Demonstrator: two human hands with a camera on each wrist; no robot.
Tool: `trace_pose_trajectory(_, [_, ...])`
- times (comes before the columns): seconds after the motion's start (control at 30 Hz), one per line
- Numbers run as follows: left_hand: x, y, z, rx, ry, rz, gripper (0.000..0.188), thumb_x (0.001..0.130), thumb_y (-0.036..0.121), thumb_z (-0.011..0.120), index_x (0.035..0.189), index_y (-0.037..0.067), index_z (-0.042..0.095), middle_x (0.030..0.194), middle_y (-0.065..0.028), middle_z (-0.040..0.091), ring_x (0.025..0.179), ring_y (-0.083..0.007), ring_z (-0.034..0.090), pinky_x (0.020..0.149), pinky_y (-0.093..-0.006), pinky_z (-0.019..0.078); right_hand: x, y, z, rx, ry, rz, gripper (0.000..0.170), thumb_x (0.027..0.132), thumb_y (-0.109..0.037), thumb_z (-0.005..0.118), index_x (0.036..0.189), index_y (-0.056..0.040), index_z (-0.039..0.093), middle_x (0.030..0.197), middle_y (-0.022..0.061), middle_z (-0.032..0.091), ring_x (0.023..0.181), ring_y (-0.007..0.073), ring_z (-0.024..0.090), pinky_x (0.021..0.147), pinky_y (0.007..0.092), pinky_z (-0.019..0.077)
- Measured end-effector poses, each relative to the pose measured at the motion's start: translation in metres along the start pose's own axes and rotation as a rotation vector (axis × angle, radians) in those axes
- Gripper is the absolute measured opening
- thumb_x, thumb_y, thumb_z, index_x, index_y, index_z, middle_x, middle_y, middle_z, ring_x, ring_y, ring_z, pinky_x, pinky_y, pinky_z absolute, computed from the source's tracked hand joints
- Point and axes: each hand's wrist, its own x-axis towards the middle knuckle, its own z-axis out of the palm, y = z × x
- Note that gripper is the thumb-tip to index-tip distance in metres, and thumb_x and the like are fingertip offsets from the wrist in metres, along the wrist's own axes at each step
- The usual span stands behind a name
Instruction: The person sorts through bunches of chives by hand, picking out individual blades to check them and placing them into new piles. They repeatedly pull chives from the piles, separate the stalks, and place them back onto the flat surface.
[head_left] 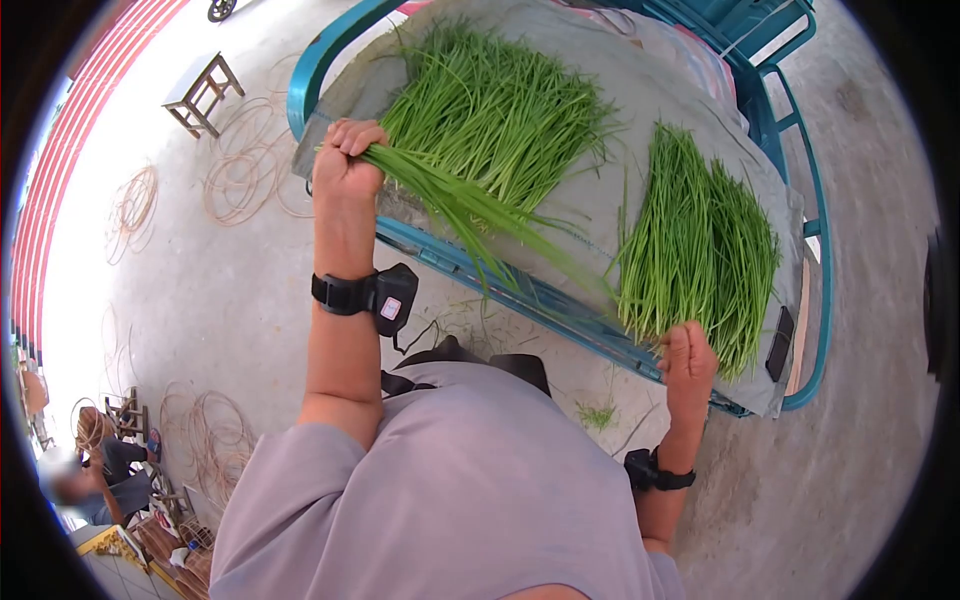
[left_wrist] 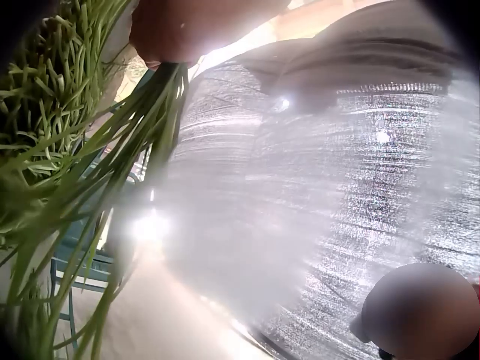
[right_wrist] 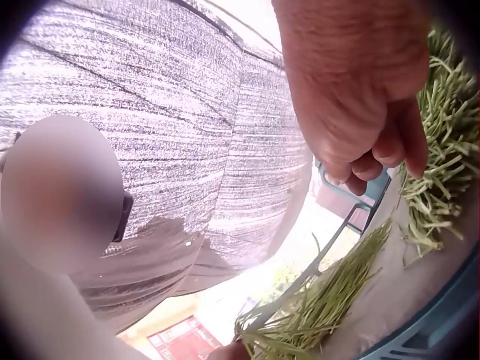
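Note:
My left hand (head_left: 349, 158) grips a loose bunch of chives (head_left: 440, 190) by one end. The long green blades fan out to the right, blurred at their far ends, across the front rim of the cart bed. In the left wrist view the same bunch (left_wrist: 142, 127) hangs below the curled fingers. My right hand (head_left: 690, 355) is at the near, pale ends of the right-hand chive pile (head_left: 690, 240), its fingers curled in against the thumb. Nothing shows between those fingers (right_wrist: 360, 176) in the right wrist view. A larger chive pile (head_left: 490, 110) lies behind the left hand's bunch.
Both piles lie on a grey sheet (head_left: 600, 190) over a blue metal cart bed (head_left: 560, 310) with raised rails. A flat black object (head_left: 780, 343) lies at its right edge. Cut scraps (head_left: 597, 415) litter the floor. A stool (head_left: 203, 95) and a seated person (head_left: 110, 480) are at left.

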Motion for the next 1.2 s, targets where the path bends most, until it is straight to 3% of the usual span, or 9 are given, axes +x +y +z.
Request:
trace_pose_trajectory(0.13, [-0.001, 0.006, 0.005, 0.028, 0.011, 0.017, 0.026, 0.093, 0.009, 0.041, 0.067, 0.008, 0.040, 0.056, 0.0028, 0.034, 0.050, -0.0100, 0.035, 0.046, -0.0251, 0.0324, -0.003, 0.007, -0.007, -0.001, 0.024, 0.061, 0.018, 0.096, -0.017, 0.050, 0.086, -0.0037, 0.057, 0.060, -0.0030, 0.047, 0.049, 0.0030, 0.042, 0.045, 0.0199, 0.0345])
trace_pose_trajectory(0.33, [-0.005, 0.003, 0.014, 0.038, 0.000, -0.013, 0.027, 0.090, 0.005, 0.043, 0.063, 0.008, 0.039, 0.055, 0.0023, 0.034, 0.050, -0.0100, 0.035, 0.046, -0.0245, 0.0320, 0.007, -0.025, 0.030, 0.062, 0.145, -0.070, 0.011, 0.090, -0.010, 0.058, 0.097, -0.0017, 0.060, 0.081, 0.0013, 0.055, 0.058, 0.0048, 0.048, 0.051, 0.0201, 0.0384])
trace_pose_trajectory(0.4, [-0.005, 0.003, 0.015, 0.044, -0.017, -0.011, 0.028, 0.095, 0.010, 0.040, 0.067, 0.007, 0.041, 0.057, 0.0027, 0.035, 0.050, -0.0099, 0.035, 0.046, -0.0247, 0.0324, 0.012, -0.024, 0.033, 0.081, 0.181, -0.115, 0.011, 0.089, -0.009, 0.060, 0.097, -0.0022, 0.061, 0.086, 0.0033, 0.056, 0.062, 0.0063, 0.050, 0.056, 0.0207, 0.0407])
trace_pose_trajectory(0.53, [-0.013, 0.005, 0.022, 0.141, -0.021, 0.009, 0.023, 0.090, 0.003, 0.044, 0.067, 0.006, 0.042, 0.055, 0.0019, 0.034, 0.049, -0.0098, 0.034, 0.045, -0.0242, 0.0306, 0.020, -0.019, 0.032, -0.053, 0.299, -0.265, 0.012, 0.084, -0.010, 0.065, 0.095, -0.0045, 0.063, 0.097, 0.0072, 0.059, 0.082, 0.0149, 0.056, 0.074, 0.0271, 0.0454])
trace_pose_trajectory(0.63, [-0.026, -0.007, 0.031, 0.277, -0.152, 0.048, 0.018, 0.097, 0.010, 0.043, 0.083, 0.000, 0.047, 0.059, 0.0020, 0.034, 0.048, -0.0073, 0.032, 0.043, -0.0222, 0.0269, 0.021, -0.004, 0.027, -0.477, 0.349, -0.370, 0.018, 0.076, -0.012, 0.071, 0.092, -0.0070, 0.064, 0.109, 0.0088, 0.058, 0.105, 0.0244, 0.052, 0.091, 0.0362, 0.0406])
trace_pose_trajectory(0.83, [-0.067, -0.075, 0.089, 0.797, -0.324, -0.028, 0.023, 0.102, 0.021, 0.039, 0.101, -0.001, 0.046, 0.064, 0.0040, 0.029, 0.046, -0.0014, 0.026, 0.037, -0.0178, 0.0234, 0.026, -0.004, 0.055, -0.672, 0.282, -0.398, 0.025, 0.065, -0.015, 0.076, 0.088, -0.0116, 0.065, 0.123, 0.0061, 0.053, 0.122, 0.0303, 0.040, 0.102, 0.0471, 0.0282])
trace_pose_trajectory(1.03, [-0.095, -0.131, 0.086, 1.152, -0.576, -0.271, 0.021, 0.097, 0.024, 0.048, 0.097, 0.004, 0.053, 0.058, 0.0066, 0.038, 0.041, -0.0015, 0.029, 0.034, -0.0178, 0.0206, 0.016, 0.007, 0.060, -0.769, 0.235, -0.296, 0.028, 0.065, -0.023, 0.079, 0.082, -0.0119, 0.059, 0.133, 0.0088, 0.046, 0.129, 0.0336, 0.034, 0.107, 0.0526, 0.0205])
trace_pose_trajectory(1.1, [-0.107, -0.160, 0.078, 1.474, -0.423, -0.280, 0.020, 0.093, 0.022, 0.052, 0.086, 0.003, 0.052, 0.057, 0.0047, 0.043, 0.041, -0.0018, 0.033, 0.034, -0.0192, 0.0232, 0.013, 0.012, 0.060, -0.783, 0.234, -0.270, 0.029, 0.066, -0.024, 0.079, 0.082, -0.0122, 0.058, 0.135, 0.0098, 0.044, 0.130, 0.0343, 0.033, 0.108, 0.0535, 0.0183])
trace_pose_trajectory(1.2, [-0.104, -0.189, 0.067, 1.599, -0.377, -0.605, 0.014, 0.090, 0.016, 0.059, 0.087, 0.002, 0.059, 0.065, 0.0062, 0.047, 0.054, -0.0013, 0.038, 0.047, -0.0190, 0.0279, 0.014, 0.022, 0.065, -0.795, 0.274, -0.276, 0.027, 0.067, -0.024, 0.078, 0.082, -0.0120, 0.058, 0.136, 0.0085, 0.045, 0.130, 0.0340, 0.032, 0.108, 0.0535, 0.0168])
